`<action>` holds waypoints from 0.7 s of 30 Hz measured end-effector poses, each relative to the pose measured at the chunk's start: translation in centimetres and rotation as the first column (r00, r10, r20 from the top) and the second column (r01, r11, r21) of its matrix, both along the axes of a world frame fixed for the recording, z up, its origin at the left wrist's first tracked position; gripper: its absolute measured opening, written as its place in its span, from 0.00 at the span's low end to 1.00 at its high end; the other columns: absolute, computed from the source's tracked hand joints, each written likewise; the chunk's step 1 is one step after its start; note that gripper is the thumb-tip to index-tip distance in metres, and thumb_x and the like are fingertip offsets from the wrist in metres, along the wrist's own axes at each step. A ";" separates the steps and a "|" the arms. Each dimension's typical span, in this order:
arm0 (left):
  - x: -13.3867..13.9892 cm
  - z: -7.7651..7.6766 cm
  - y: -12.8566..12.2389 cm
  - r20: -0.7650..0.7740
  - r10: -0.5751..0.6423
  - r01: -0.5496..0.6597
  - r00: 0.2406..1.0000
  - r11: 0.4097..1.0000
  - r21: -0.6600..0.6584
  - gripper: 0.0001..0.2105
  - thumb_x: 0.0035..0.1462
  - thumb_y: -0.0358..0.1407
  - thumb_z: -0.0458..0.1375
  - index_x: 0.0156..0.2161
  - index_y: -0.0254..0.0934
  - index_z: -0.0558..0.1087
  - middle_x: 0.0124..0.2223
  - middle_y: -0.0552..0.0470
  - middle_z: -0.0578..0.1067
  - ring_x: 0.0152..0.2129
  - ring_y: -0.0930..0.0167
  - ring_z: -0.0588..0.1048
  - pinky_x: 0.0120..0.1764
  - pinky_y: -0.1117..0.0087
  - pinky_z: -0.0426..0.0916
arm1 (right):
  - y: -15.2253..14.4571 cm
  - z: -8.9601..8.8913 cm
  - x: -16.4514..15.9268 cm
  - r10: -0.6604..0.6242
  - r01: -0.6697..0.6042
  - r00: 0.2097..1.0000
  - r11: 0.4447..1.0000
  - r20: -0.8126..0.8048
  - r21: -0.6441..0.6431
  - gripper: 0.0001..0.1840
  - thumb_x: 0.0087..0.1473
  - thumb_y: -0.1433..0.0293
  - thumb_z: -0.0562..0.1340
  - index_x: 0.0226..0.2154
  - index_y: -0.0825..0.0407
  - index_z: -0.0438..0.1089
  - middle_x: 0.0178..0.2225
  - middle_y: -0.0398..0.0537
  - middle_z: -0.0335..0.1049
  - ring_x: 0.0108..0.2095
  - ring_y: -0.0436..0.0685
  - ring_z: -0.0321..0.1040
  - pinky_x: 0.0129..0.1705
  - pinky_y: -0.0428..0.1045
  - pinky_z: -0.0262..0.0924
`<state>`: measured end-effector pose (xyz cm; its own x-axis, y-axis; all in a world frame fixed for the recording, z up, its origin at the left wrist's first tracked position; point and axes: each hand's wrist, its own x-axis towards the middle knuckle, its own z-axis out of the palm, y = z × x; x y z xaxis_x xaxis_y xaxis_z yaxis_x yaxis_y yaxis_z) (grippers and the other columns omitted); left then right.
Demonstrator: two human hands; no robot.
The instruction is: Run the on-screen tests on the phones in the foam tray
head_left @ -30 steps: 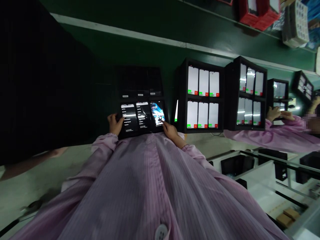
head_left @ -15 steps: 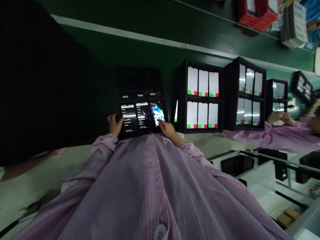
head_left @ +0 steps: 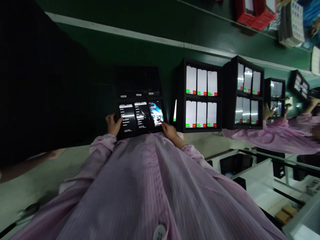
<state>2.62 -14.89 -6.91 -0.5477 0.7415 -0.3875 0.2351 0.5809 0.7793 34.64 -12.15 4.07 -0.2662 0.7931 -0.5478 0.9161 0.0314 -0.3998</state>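
Note:
A black tray of smartphones lies in front of me at the bench edge. Its upper row of phones is dark. Below, the left phone and the middle phone display text lists on black, and the right phone has a blue lock screen reading about 17:03. My left hand is closed on the tray's left edge, thumb on the near side. At the lower right corner, my right hand is closed against the tray's edge, a fingertip beside the right phone's bottom corner; its other fingers are partly hidden.
To the right stand a second tray with white-lit phones and another tray beyond it. A co-worker's hands are farther right. Red boxes sit across the green bench. A large dark shape fills the left.
My right hand has shifted down and right, from the right phone's screen to its lower corner. My left hand stays at the tray's left edge. The co-worker's hands have moved apart.

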 end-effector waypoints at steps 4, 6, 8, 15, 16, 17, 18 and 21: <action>0.0 -0.2 0.0 -0.006 0.001 -0.001 1.000 1.000 0.005 0.17 0.49 0.38 0.62 0.45 0.42 0.68 0.53 0.44 0.65 0.60 0.59 0.67 0.67 0.56 0.57 | 0.2 -0.1 -0.1 -0.011 0.011 1.000 1.000 0.000 0.016 0.24 0.72 0.63 0.52 0.66 0.41 0.65 0.61 0.44 0.72 0.58 0.62 0.74 0.59 0.55 0.68; -0.1 -0.2 0.0 -0.005 0.000 0.000 1.000 1.000 0.000 0.17 0.49 0.38 0.62 0.45 0.42 0.68 0.53 0.44 0.65 0.60 0.59 0.67 0.68 0.56 0.56 | 0.2 -0.1 -0.1 -0.015 0.015 1.000 1.000 -0.007 0.016 0.24 0.72 0.63 0.52 0.66 0.40 0.64 0.61 0.43 0.72 0.58 0.61 0.73 0.60 0.55 0.67; -0.1 -0.2 0.0 -0.003 -0.005 0.005 1.000 1.000 -0.004 0.17 0.49 0.38 0.62 0.45 0.42 0.68 0.52 0.44 0.65 0.60 0.59 0.66 0.68 0.56 0.56 | 0.3 -0.1 -0.2 -0.022 0.023 0.999 1.000 -0.024 0.011 0.24 0.72 0.64 0.52 0.66 0.43 0.64 0.62 0.44 0.72 0.59 0.60 0.73 0.60 0.54 0.66; -0.1 -0.2 0.0 -0.025 -0.014 0.015 1.000 0.999 0.030 0.16 0.49 0.37 0.62 0.44 0.42 0.68 0.51 0.44 0.66 0.62 0.58 0.65 0.68 0.55 0.56 | 1.5 -0.2 -1.4 -0.004 0.011 0.995 0.998 -0.104 0.064 0.24 0.72 0.65 0.53 0.67 0.42 0.63 0.63 0.44 0.70 0.61 0.58 0.70 0.60 0.50 0.66; 0.0 -0.2 0.0 -0.029 -0.015 0.016 0.999 0.999 0.034 0.16 0.49 0.36 0.62 0.44 0.42 0.68 0.51 0.44 0.66 0.62 0.58 0.64 0.68 0.54 0.56 | 1.6 -0.2 -1.7 0.009 -0.003 0.995 0.998 -0.102 0.056 0.24 0.72 0.65 0.53 0.68 0.41 0.62 0.63 0.44 0.70 0.61 0.58 0.70 0.60 0.51 0.66; 0.0 -0.2 0.0 -0.032 -0.017 0.018 0.999 0.999 0.035 0.16 0.49 0.37 0.62 0.44 0.42 0.68 0.51 0.44 0.66 0.62 0.58 0.64 0.68 0.54 0.56 | 1.8 -0.2 -1.9 0.020 -0.016 0.995 0.999 -0.096 0.043 0.25 0.72 0.64 0.53 0.68 0.41 0.61 0.63 0.44 0.69 0.61 0.59 0.70 0.59 0.51 0.66; 0.0 -0.3 0.0 -0.035 -0.017 0.018 0.999 0.999 0.034 0.16 0.49 0.37 0.62 0.44 0.42 0.68 0.51 0.44 0.66 0.62 0.58 0.64 0.68 0.54 0.56 | 1.9 -0.1 -2.0 0.024 -0.022 0.996 0.999 -0.083 0.028 0.25 0.72 0.64 0.54 0.68 0.41 0.61 0.64 0.44 0.69 0.61 0.59 0.70 0.59 0.52 0.67; -0.2 -0.4 0.0 -0.035 -0.023 0.024 0.999 0.999 0.025 0.16 0.49 0.37 0.62 0.45 0.42 0.68 0.51 0.45 0.66 0.60 0.59 0.66 0.68 0.55 0.57 | 2.2 0.0 -2.2 -0.031 0.031 0.999 0.999 -0.016 0.021 0.25 0.72 0.63 0.52 0.68 0.42 0.62 0.63 0.45 0.71 0.60 0.62 0.72 0.58 0.54 0.68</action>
